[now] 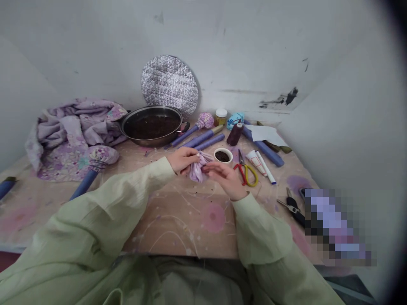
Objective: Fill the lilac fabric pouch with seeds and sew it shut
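Note:
A small piece of light purple cloth is bunched up above the middle of the table. My left hand pinches its gathered top between thumb and fingers. From the other side, my right hand has its fingertips closed on the cloth's right edge. Whatever the folds may wrap is hidden. Just beyond my right hand stands a small white bowl of dark grains. Red-and-yellow-handled scissors lie to its right.
A wide pan of dark contents stands at the back, beside heaped floral cloth. Behind it leans a silvery round pad. A dark thread cone, blue wrapped sticks, a marker and pliers lie around.

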Available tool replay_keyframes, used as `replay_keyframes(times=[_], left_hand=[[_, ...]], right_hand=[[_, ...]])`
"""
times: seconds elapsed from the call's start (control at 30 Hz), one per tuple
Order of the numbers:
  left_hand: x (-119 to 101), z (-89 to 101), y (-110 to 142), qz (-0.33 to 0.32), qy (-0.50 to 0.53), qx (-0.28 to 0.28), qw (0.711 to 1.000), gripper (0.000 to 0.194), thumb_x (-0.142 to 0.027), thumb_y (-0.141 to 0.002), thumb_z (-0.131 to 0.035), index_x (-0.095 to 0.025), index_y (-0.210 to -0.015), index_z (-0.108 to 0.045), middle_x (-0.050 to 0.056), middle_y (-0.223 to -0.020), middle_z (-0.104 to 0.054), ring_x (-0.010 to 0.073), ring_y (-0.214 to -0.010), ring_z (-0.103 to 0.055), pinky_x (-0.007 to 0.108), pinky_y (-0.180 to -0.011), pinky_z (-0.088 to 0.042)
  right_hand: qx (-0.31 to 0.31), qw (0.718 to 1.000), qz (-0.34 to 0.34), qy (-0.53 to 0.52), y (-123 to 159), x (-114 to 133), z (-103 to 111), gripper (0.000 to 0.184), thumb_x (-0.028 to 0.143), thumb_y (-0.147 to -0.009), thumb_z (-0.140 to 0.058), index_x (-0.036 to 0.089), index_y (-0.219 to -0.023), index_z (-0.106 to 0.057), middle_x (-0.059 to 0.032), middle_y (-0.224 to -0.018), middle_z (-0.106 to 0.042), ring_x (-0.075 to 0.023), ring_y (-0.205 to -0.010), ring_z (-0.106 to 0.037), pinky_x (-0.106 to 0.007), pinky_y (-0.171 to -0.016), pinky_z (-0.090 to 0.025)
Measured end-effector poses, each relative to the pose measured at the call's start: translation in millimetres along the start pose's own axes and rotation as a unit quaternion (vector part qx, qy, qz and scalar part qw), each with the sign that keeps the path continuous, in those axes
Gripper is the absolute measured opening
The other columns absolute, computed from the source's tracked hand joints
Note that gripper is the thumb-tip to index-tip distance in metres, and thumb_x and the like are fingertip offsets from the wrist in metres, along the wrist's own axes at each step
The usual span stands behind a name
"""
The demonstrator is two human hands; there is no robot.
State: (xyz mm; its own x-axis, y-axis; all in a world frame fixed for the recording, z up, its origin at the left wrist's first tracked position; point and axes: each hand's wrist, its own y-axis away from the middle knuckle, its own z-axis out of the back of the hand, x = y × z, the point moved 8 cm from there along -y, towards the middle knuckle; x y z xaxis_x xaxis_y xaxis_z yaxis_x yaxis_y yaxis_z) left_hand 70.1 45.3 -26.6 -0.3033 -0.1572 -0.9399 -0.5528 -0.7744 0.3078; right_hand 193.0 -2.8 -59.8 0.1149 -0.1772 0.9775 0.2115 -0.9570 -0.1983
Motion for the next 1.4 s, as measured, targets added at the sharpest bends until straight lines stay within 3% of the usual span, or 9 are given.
replay_keyframes(times=[0.13, 0.43, 0.77, 0.93, 1.0, 1.07, 1.2, 1.33, 1.4], left_hand=[[8, 25.4, 1, -0.006, 0.039, -0.090, 0.995, 0.020, -0.004, -0.080, -0.045, -0.013, -0.062, -0.045, -0.010, -0.031, -0.040, 0.0054, -0.017, -0.034, 0.013, -0.021, -0.019], [16, 61.6, 72, -0.048, 0.025, -0.124, 0.991, 0.010, -0.021, -0.072, -0.053, -0.014, -0.066, -0.050, -0.009, -0.034, -0.038, 0.0039, -0.020, -0.027, 0.014, -0.024, -0.015], [52, 12.5, 146, -0.193, -0.118, -0.015, 0.974, 0.041, -0.035, -0.086, -0.045, -0.014, -0.052, -0.037, -0.003, -0.052, -0.033, 0.0072, -0.051, -0.035, 0.021, -0.050, -0.028], [62, -28.3, 154, -0.275, -0.162, 0.094, 0.943, 0.042, -0.034, -0.089, -0.040, -0.017, -0.053, -0.029, -0.005, -0.053, -0.025, 0.0077, -0.049, -0.026, 0.024, -0.049, -0.023], [62, -30.9, 154, -0.285, -0.162, 0.095, 0.940, 0.040, -0.033, -0.089, -0.040, -0.018, -0.054, -0.028, -0.005, -0.053, -0.024, 0.0080, -0.049, -0.025, 0.024, -0.049, -0.023], [62, -30.5, 154, -0.285, -0.157, 0.094, 0.941, 0.040, -0.032, -0.089, -0.040, -0.018, -0.054, -0.027, -0.005, -0.053, -0.024, 0.0082, -0.049, -0.025, 0.024, -0.049, -0.023], [66, -32.1, 155, -0.271, -0.159, 0.109, 0.943, 0.039, -0.032, -0.089, -0.040, -0.018, -0.054, -0.027, -0.004, -0.054, -0.025, 0.0087, -0.050, -0.026, 0.025, -0.050, -0.023], [70, -36.4, 156, -0.272, -0.163, 0.118, 0.941, 0.039, -0.032, -0.089, -0.039, -0.018, -0.054, -0.028, -0.004, -0.053, -0.025, 0.0089, -0.049, -0.026, 0.026, -0.049, -0.022], [71, -37.8, 157, -0.281, -0.162, 0.118, 0.939, 0.040, -0.034, -0.089, -0.037, -0.018, -0.053, -0.028, -0.004, -0.053, -0.025, 0.0089, -0.049, -0.026, 0.026, -0.049, -0.022]], right_hand=[[-0.144, 0.985, -0.010, 0.099, 0, -9, 25, 0.027, 0.043, -0.073, -0.061, 0.019, -0.086, -0.058, -0.0041, -0.081, -0.065, -0.0147, -0.073, -0.061, -0.033, -0.071, -0.049], [0.217, 0.935, -0.240, 0.148, 36, -31, -9, 0.032, 0.045, -0.079, -0.055, 0.014, -0.087, -0.058, -0.0050, -0.081, -0.066, -0.0116, -0.071, -0.062, -0.028, -0.069, -0.050], [0.437, 0.803, -0.396, 0.085, 67, -64, -37, 0.041, 0.052, -0.075, -0.058, 0.012, -0.087, -0.061, -0.0071, -0.078, -0.069, -0.0130, -0.066, -0.065, -0.027, -0.062, -0.051], [0.127, 0.968, -0.212, 0.044, -30, -58, -22, 0.033, 0.035, -0.074, -0.064, 0.019, -0.103, -0.060, -0.0081, -0.112, -0.064, -0.0155, -0.101, -0.061, -0.033, -0.091, -0.046], [0.075, 0.982, -0.163, 0.053, -45, -49, -18, 0.029, 0.032, -0.075, -0.064, 0.019, -0.100, -0.061, -0.0078, -0.115, -0.062, -0.0156, -0.104, -0.059, -0.033, -0.095, -0.044], [0.197, 0.949, -0.245, 0.029, -33, -57, -40, 0.030, 0.036, -0.077, -0.062, 0.018, -0.100, -0.061, -0.0088, -0.108, -0.065, -0.0159, -0.091, -0.064, -0.035, -0.086, -0.049], [0.473, 0.770, -0.428, -0.020, 21, -74, -84, 0.043, 0.037, -0.072, -0.068, 0.016, -0.109, -0.058, -0.0108, -0.101, -0.068, -0.0185, -0.082, -0.068, -0.037, -0.077, -0.052], [0.073, 0.970, -0.226, -0.054, -62, -67, -52, 0.029, 0.028, -0.076, -0.064, 0.020, -0.103, -0.058, -0.0070, -0.113, -0.064, -0.0122, -0.097, -0.062, -0.030, -0.088, -0.048], [0.000, 0.982, -0.182, -0.044, -77, -62, -44, 0.023, 0.026, -0.079, -0.060, 0.020, -0.100, -0.058, -0.0062, -0.113, -0.064, -0.0108, -0.094, -0.062, -0.030, -0.089, -0.047]])
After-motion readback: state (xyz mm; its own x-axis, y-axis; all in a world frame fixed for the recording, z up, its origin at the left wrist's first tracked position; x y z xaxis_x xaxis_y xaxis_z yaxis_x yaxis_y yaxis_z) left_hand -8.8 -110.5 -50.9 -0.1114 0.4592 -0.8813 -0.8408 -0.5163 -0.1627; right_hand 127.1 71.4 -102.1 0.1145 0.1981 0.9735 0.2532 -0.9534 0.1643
